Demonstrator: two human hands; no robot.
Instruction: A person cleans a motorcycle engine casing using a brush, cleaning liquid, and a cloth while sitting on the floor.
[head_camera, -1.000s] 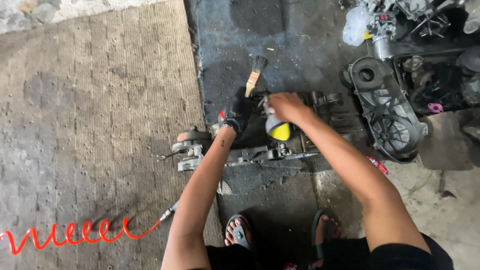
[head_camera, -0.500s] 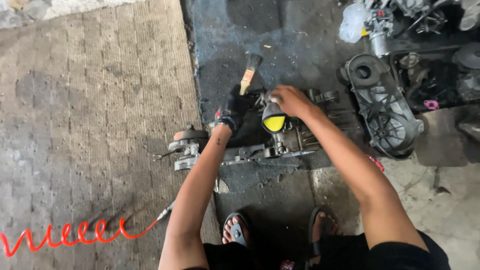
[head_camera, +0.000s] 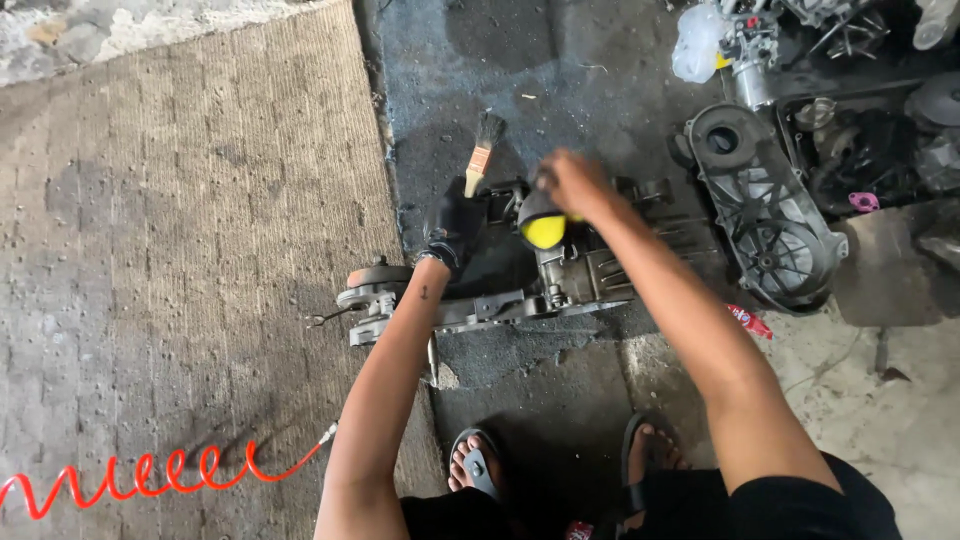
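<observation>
Two hands worked at centre frame: the gloved left hand (head_camera: 458, 225) gripped a paintbrush (head_camera: 481, 153), bristles pointing up-frame, while the right hand (head_camera: 570, 182) closed on a yellow-bottomed can (head_camera: 542, 222) above the greasy engine block (head_camera: 560, 280).

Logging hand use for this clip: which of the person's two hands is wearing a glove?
The left hand, in a dark glove, holding the wooden-handled paintbrush. The right hand is bare and rests on the yellow-and-black object over the grimy metal engine block.
</observation>
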